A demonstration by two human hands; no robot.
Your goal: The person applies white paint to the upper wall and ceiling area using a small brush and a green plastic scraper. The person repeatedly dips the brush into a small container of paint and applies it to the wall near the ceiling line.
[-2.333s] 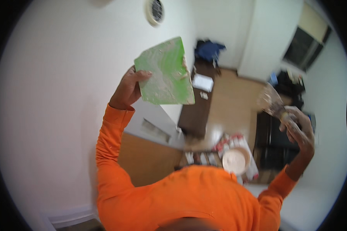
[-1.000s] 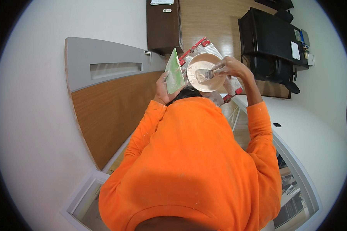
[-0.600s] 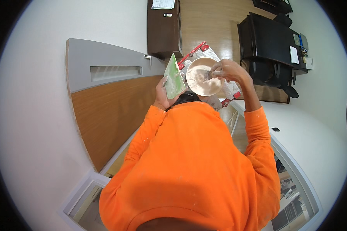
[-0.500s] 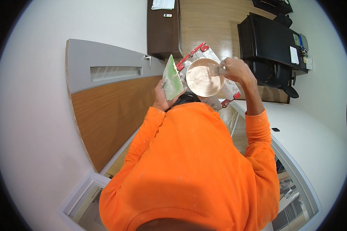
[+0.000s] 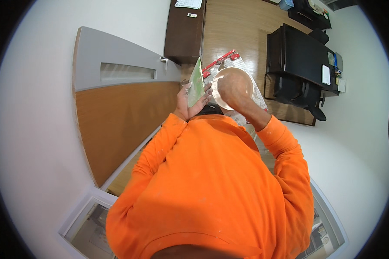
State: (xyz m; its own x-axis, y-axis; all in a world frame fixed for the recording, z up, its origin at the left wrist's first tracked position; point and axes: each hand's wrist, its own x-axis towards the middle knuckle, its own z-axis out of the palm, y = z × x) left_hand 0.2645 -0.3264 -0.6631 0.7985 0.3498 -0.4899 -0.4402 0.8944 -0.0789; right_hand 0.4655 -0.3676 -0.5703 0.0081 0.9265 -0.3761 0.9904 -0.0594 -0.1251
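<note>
The left hand [image 5: 185,101] has its grip closed around the lower part of a green board [image 5: 196,86], which is smeared with a pale coating. It stands steeply on edge, with fingers showing along its lower right side; holding it low seems to leave most of the face unobstructed. The board is just left of a pale round bucket [image 5: 214,96], perhaps so that both hands can work within a short reach.

The right hand [image 5: 232,91] is bent down over the bucket's mouth. It hides its own fingertips, so whether that grip is closed on anything cannot be told.

The bucket rests on a paper-covered bench [image 5: 258,95] with red fittings, the paper presumably there to catch drips. Orange sleeves [image 5: 285,140] reach in from below. Farther out, a grey-and-brown door [image 5: 121,112] stands to the left, a dark cabinet [image 5: 185,36] ahead, and a black desk [image 5: 302,49] to the right.
</note>
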